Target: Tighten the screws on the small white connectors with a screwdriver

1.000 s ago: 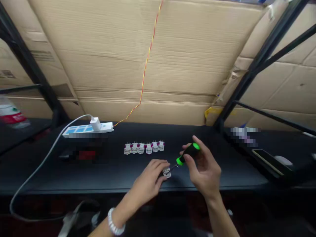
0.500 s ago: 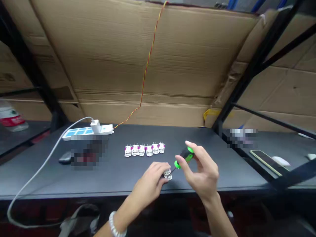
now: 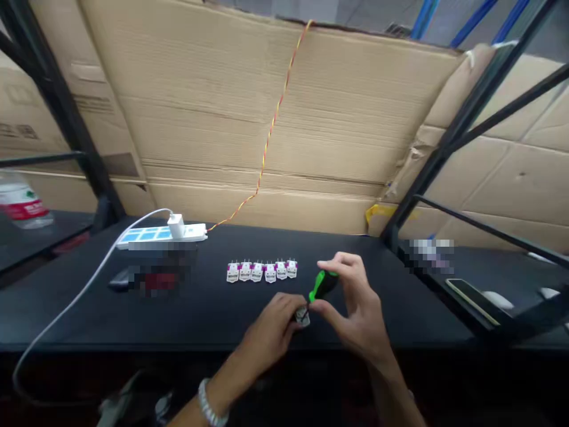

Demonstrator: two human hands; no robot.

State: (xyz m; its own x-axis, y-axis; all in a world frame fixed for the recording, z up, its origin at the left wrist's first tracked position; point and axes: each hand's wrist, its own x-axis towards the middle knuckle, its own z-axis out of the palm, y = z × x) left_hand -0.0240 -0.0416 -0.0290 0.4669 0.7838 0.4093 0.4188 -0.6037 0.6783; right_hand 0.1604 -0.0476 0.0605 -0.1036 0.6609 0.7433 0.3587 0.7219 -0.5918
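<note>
My left hand, with a beaded bracelet on its wrist, pinches a small white electrical plug part near the desk's front edge. Its far side is hidden by my fingers. My right hand grips a green and black screwdriver between thumb and fingers. The dark shaft slants down to the left, and its tip meets the plug part; I cannot make out the exact spot. Behind my hands, several similar white and purple plug parts stand in a row, metal pins pointing away from me.
A power strip holding a white charger lies at the back left, its cable looping over the desk edge. Cardboard closes the back. Black metal posts flank the desk. A bottle stands far left.
The screwdriver is more upright, its handle having moved left and slightly down, and my right fingers have shifted around it. My left hand keeps the plug part in about the same place.
</note>
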